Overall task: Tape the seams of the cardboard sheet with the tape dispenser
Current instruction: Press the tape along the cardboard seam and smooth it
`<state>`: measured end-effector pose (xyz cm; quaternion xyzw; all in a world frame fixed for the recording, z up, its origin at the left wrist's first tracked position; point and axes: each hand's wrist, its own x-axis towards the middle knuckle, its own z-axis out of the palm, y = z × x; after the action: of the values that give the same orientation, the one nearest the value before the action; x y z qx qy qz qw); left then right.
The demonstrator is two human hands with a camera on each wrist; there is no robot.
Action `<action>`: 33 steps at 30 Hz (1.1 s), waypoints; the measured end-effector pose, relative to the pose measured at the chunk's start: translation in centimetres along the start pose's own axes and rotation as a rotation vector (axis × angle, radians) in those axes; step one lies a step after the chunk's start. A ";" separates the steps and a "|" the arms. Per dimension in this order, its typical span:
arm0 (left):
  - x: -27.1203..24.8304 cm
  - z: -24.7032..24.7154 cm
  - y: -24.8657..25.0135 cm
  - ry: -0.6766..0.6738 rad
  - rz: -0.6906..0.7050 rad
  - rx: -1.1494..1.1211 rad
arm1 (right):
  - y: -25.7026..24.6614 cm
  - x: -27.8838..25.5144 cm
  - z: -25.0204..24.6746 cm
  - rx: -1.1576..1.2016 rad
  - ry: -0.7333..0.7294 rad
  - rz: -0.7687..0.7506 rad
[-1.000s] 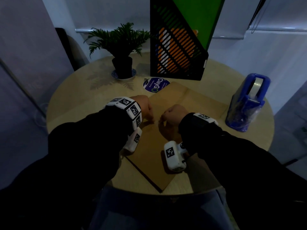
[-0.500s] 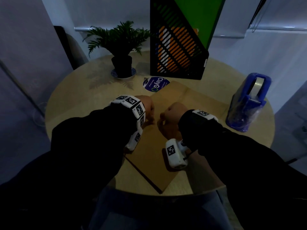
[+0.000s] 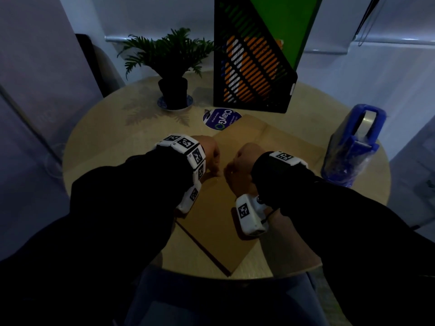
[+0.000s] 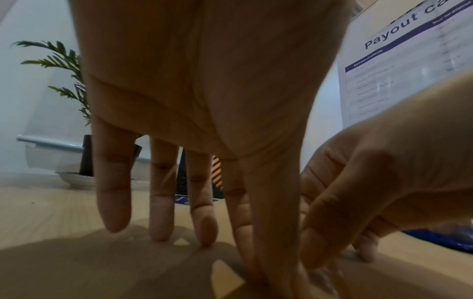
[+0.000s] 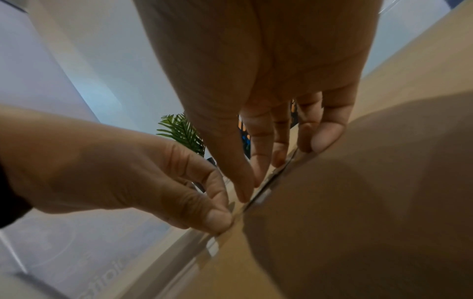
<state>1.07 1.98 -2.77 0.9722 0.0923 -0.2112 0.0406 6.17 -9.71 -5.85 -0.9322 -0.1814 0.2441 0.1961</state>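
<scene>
A brown cardboard sheet [image 3: 270,147] lies flat on the round table. Both hands meet at its left edge. My left hand [image 3: 217,171] has its thumb and forefinger tips together on a clear tape strip [image 5: 266,190] at that edge. Its other fingers [image 4: 163,222] stand straight with their tips on the cardboard [image 4: 76,273]. My right hand [image 3: 229,171] presses straight fingers [image 5: 325,139] down along the same strip. The blue tape dispenser [image 3: 353,147], wrapped in clear plastic, stands untouched at the table's right side.
A potted plant [image 3: 174,95] and a black mesh file holder [image 3: 254,74] stand at the back of the table [image 3: 106,142]. A round blue sticker [image 3: 221,118] lies just beyond the cardboard's far corner. The cardboard's near corner reaches the table's front edge.
Both hands have crept slightly away from me along the cardboard's left edge, staying close together. The dispenser has not moved.
</scene>
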 end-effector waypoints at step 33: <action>-0.4 0.2 -0.4 -0.012 0.018 -0.085 | -2.4 2.3 -1.2 -0.599 -0.333 0.209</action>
<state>0.54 2.26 -2.77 0.9692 0.0922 -0.2124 0.0843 8.11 -6.99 -4.67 -0.9094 -0.1780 0.3473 -0.1439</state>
